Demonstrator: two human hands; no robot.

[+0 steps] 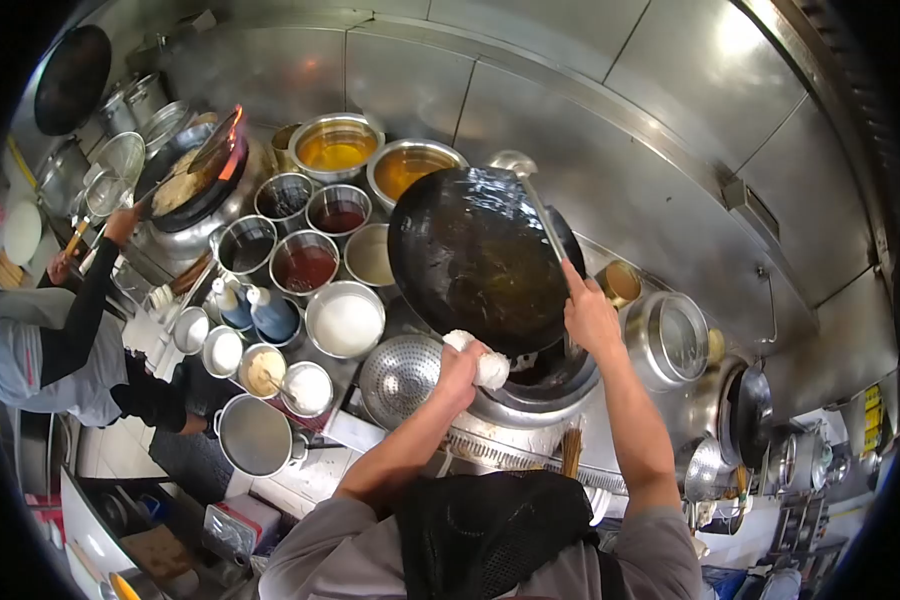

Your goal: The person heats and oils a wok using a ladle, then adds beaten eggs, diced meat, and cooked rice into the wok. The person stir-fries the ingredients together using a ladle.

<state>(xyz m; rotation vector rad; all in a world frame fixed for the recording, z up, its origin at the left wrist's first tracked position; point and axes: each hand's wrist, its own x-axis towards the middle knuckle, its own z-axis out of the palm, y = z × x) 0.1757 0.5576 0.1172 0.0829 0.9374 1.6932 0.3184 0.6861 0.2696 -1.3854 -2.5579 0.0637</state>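
A large black wok [485,255] is tilted over the stove burner [540,405], its inside wet and shiny. At its near rim, my left hand [458,375] is closed round a folded white cloth [490,368]. The cloth lies against the wok's edge, and the exact grip beneath it is hidden. My right hand [592,318] wraps the handle of a long steel ladle [547,222]. The ladle's bowl is beyond the wok's far rim, close to the steel wall. Left of my left hand lies a perforated steel strainer [402,380].
Pots of yellow oil [338,150], red sauce [304,262] and white powder [345,320] crowd the left side. Farther left, a co-worker [70,330] handles a flaming wok [192,180]. A lidded steel pot [665,340] stands right; a bamboo brush [571,453] is near my body.
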